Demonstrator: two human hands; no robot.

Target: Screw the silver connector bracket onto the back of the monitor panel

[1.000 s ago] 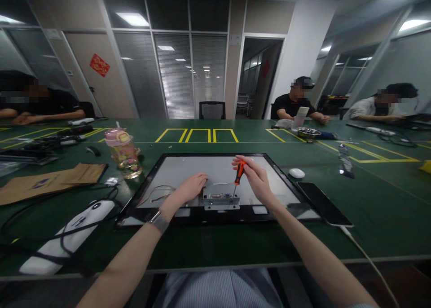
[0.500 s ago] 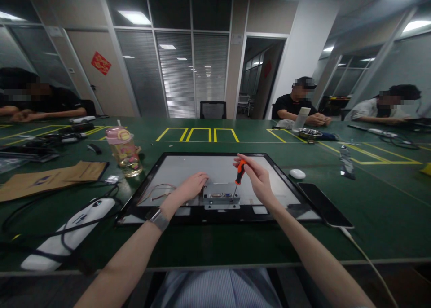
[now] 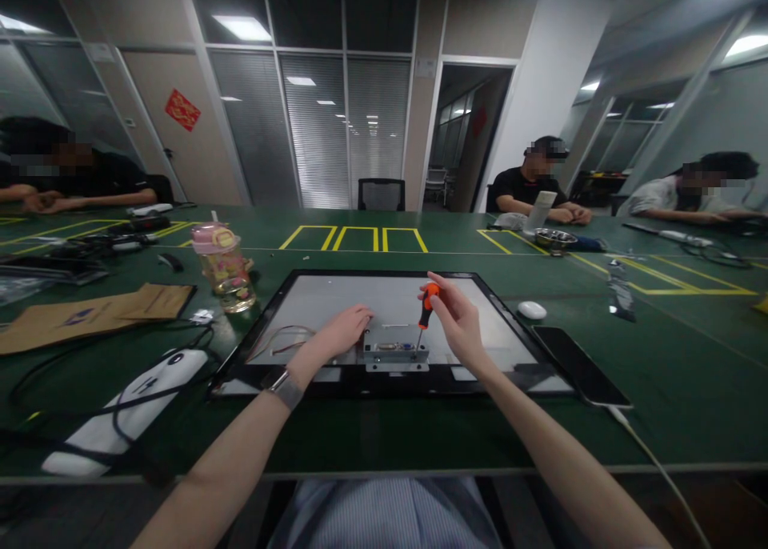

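Observation:
A flat monitor panel (image 3: 312, 293) lies back-up on the green table, black frame around a grey metal sheet. Near its front edge sits a small metal connector bracket (image 3: 393, 354). My right hand (image 3: 459, 321) is closed round an orange-and-black screwdriver (image 3: 425, 315), held nearly upright with its tip down on the bracket's right end. My left hand (image 3: 343, 330) rests on the panel with fingers curled against the bracket's left side, a watch on that wrist. Thin wires (image 3: 282, 339) loop on the panel left of that hand.
A pink-lidded bottle (image 3: 226, 267), brown cardboard (image 3: 90, 313) and a white device wrapped in black cable (image 3: 117, 421) lie to the left. A white mouse (image 3: 531, 310) and black phone (image 3: 581, 366) with cable lie to the right. Other people sit at the far left and far right.
The view has shifted slightly. My right hand's fingers have shifted round the screwdriver handle; its tip stays on the bracket. My left hand has not moved.

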